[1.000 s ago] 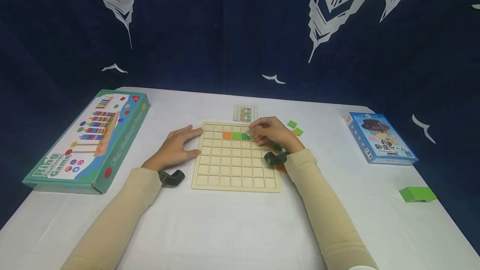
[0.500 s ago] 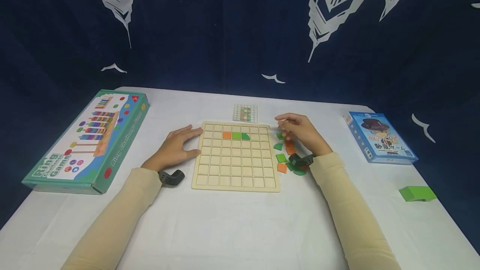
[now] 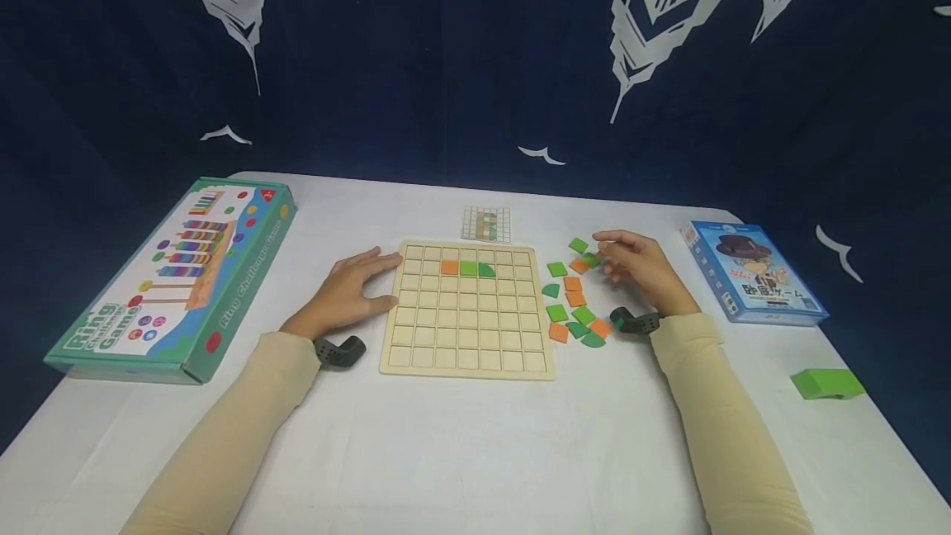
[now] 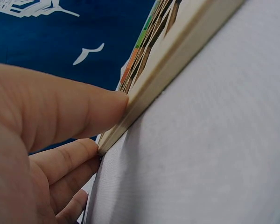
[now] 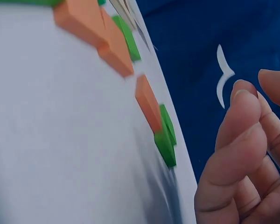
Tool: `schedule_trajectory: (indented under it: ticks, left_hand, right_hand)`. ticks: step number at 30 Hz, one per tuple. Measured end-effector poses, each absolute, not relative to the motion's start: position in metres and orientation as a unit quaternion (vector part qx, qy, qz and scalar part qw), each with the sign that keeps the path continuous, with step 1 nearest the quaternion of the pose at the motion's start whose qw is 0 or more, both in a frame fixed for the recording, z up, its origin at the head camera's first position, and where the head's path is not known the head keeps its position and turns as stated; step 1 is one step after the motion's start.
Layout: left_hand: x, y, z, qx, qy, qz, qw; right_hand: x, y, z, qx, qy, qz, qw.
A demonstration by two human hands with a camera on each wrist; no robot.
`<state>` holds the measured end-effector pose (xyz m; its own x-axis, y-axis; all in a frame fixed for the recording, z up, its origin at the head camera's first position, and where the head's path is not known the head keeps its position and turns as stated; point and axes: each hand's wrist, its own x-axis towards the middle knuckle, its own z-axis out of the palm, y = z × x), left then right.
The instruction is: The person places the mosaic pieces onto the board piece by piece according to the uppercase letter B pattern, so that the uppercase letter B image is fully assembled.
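A square wooden grid board [image 3: 446,337] lies on the table in the head view. Near its far side, an orange square [image 3: 449,268], a light green square [image 3: 468,269] and a dark green rounded tile [image 3: 486,271] sit side by side in the cells. My left hand [image 3: 345,291] is at the board's left edge; the left wrist view shows its thumb [image 4: 102,109] against the rim. My right hand [image 3: 642,271] hovers beside the loose tiles, fingers loosely bent and holding nothing. Its fingertips are near a green tile [image 3: 590,259] and an orange tile [image 3: 579,266].
Several more orange and green tiles [image 3: 575,298] lie scattered right of the board. Behind it is a small pattern card [image 3: 486,224]. A green game box [image 3: 178,279] stands left, a blue box [image 3: 756,275] right, and a green block [image 3: 827,385] near the right table edge.
My right hand has moved from over the board to the right, past the loose tiles, uncovering the dark green rounded tile and the scattered tiles. My left hand has stayed put.
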<state>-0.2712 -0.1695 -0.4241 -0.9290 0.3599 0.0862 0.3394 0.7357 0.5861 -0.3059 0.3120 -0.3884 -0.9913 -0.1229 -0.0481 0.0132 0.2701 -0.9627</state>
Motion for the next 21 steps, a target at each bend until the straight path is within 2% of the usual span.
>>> schedule_trajectory:
  ticks: [13, 21]
  left_hand:
    - [-0.272, -0.169, -0.423, 0.186, 0.932, 0.31, 0.019]
    - [-0.272, -0.17, -0.425, 0.187, 0.931, 0.313, 0.018]
  right_hand:
    - [-0.307, 0.325, -0.394, -0.016, 0.775, -0.629, 0.054]
    - [-0.309, 0.323, -0.399, -0.004, 0.783, -0.619, 0.07]
